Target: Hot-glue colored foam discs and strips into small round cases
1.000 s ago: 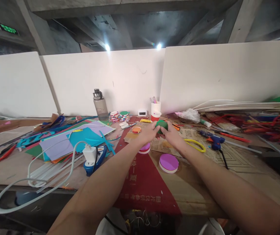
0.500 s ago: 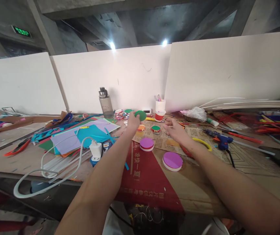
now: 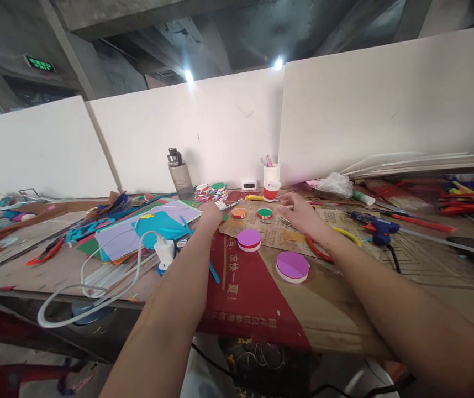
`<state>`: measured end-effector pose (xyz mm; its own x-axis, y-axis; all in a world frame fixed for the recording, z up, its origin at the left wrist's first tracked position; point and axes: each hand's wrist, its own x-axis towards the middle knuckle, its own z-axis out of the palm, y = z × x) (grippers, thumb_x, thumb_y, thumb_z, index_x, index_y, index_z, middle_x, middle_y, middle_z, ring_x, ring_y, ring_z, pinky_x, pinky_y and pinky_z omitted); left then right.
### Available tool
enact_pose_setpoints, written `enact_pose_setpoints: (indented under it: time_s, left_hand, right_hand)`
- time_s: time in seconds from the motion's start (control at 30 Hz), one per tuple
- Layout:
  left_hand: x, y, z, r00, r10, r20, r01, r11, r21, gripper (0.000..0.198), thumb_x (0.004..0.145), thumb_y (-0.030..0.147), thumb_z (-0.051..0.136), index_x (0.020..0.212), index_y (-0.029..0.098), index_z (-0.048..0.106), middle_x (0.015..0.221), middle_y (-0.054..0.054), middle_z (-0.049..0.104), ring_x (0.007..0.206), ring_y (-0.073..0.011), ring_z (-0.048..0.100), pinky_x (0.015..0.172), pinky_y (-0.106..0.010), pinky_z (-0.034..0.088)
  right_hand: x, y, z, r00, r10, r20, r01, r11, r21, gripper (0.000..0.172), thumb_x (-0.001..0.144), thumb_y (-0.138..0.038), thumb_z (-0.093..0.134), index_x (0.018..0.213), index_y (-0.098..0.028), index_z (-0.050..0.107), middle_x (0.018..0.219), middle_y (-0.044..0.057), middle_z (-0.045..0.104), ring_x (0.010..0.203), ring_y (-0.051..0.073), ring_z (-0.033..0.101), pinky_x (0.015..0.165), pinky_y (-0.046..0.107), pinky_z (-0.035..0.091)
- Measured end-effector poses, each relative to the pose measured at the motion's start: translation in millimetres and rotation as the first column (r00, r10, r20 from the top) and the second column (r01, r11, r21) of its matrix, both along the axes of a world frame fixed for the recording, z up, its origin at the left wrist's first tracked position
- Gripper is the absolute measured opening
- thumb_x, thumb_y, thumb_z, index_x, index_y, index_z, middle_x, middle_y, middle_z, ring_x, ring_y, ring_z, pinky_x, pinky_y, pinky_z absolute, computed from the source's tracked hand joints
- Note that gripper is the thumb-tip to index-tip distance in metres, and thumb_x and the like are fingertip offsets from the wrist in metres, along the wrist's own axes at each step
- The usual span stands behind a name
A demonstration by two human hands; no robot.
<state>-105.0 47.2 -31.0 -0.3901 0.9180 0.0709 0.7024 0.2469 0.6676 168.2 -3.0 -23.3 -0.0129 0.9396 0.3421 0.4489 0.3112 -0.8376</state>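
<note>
My left hand [image 3: 211, 214] is low over the table at the back of the cardboard. Its fingers are closed on a green disc [image 3: 225, 217], mostly hidden behind them. Small white pieces [image 3: 220, 205] lie just beyond. My right hand [image 3: 297, 211] hovers with fingers bent and apart, holding nothing. Between the hands sit a small round piece with an orange top [image 3: 239, 213] and another with a green top [image 3: 264, 213]. Nearer to me are two purple-topped round pieces with white sides, a smaller one [image 3: 249, 239] and a larger one [image 3: 292, 266].
Stacked round pieces [image 3: 219, 190], a bottle [image 3: 180, 174], a small clock [image 3: 249, 185] and a red-white cup [image 3: 270, 191] stand at the back. Coloured sheets [image 3: 116, 240] and a charger with a white cable [image 3: 164, 250] lie left. A blue glue gun [image 3: 381, 229] lies right.
My left hand has come down and slightly left with the green disc, which was raised before. My right hand has stayed nearly in place. The view has tilted slightly.
</note>
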Motion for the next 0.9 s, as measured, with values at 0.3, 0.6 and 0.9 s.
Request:
enact_pose_setpoints:
  time_s: [0.3,0.6,0.9]
  left_hand:
    - [11,-16,6.0,0.954,0.006,-0.3,-0.018,0.999,-0.04,0.035,0.079,0.011,0.058,0.112,0.015,0.069,0.125,-0.022,0.062,0.121,-0.0376,0.057,0.094,-0.046,0.048]
    - [39,-23,20.6,0.932,-0.013,-0.363,0.129,0.946,0.296,0.029,0.089,0.018,0.047,0.111,0.018,0.066,0.13,-0.017,0.054,0.112,-0.0272,0.061,0.093,-0.038,0.049]
    - [70,-36,28.7,0.909,-0.223,-0.354,0.38,0.793,0.477,0.022,0.086,0.013,0.047,0.089,0.019,0.068,0.102,-0.009,0.069,0.104,-0.0217,0.061,0.095,-0.034,0.047]
  right_hand:
    - [3,-4,2.5,0.98,-0.012,0.2,0.012,1.0,0.004,0.039,0.086,-0.028,0.058,0.121,-0.011,0.057,0.118,0.016,0.065,0.099,0.024,0.063,0.089,0.039,0.049]
    - [4,-2,0.4,0.987,-0.058,0.153,0.033,0.987,0.16,0.03,0.079,-0.022,0.062,0.108,-0.014,0.062,0.114,0.015,0.065,0.102,0.026,0.062,0.096,0.045,0.046]
    - [17,-2,22.0,0.978,-0.131,-0.161,0.179,0.927,0.33,0.021,0.086,-0.027,0.049,0.1,-0.016,0.06,0.102,0.012,0.067,0.09,0.021,0.062,0.088,0.039,0.049]
